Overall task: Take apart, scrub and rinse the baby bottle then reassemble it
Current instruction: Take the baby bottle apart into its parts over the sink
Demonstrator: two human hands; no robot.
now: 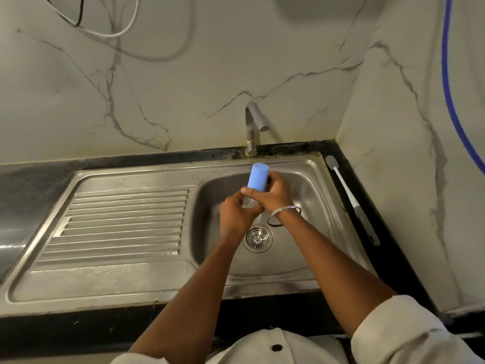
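- Item: baby bottle (pixel 254 186) held over the sink (pixel 301 261) basin, tilted, blue cap (pixel 258 173) pointing to 12 o'clock toward the tap (pixel 253 124).
- Left hand (pixel 236 216): closed round the clear lower body.
- Right hand (pixel 275 195): fingers wrapped about the base of the cap; whether they also hold a collar cannot be told, since the hand hides it.
- Step judged: disassembly, with the cap on and no water seen running.
- Next move calls for a steady left grip while the right pulls or twists the top free.
- Bottle brush (pixel 343 187) lies on the desk (pixel 39 329) at 3 o'clock of the basin, unused.
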